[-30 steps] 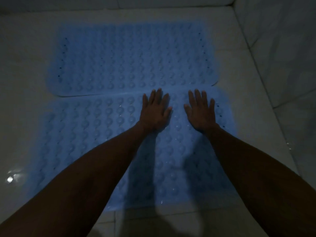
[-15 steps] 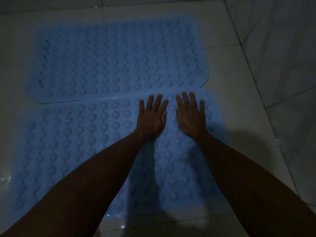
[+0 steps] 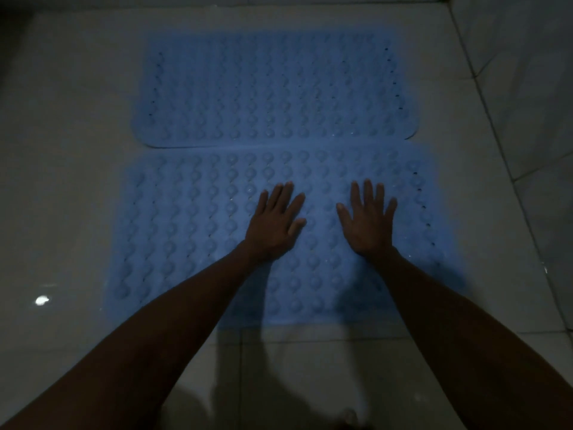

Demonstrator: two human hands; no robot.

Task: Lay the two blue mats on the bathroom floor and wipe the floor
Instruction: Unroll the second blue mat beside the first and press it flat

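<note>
- The hands have drawn apart since half a second back — then they lay almost thumb to thumb, now there is a clear stretch of mat between them.
- The left hand lies flat, palm down, fingers spread, gripping nothing; it presses on the near mat around its middle.
- The right hand is likewise open and flat, fingers fanned, resting on the same mat nearer its right end.
- The far mat lies flat on the floor towards the back wall, its near edge touching or slightly overlapping the near mat's far edge — in this dim light I cannot tell which.
- Both mats sit towards the right of the room, near the tiled wall but apart from it.
- To my eye the outward spread is a smoothing stroke, seating the near mat's bumps against the tile, so the laying looks all but finished.
- The wiping seems not yet begun: no cloth is in view, and a bright glint on the tile at the left suggests wet floor.
</note>
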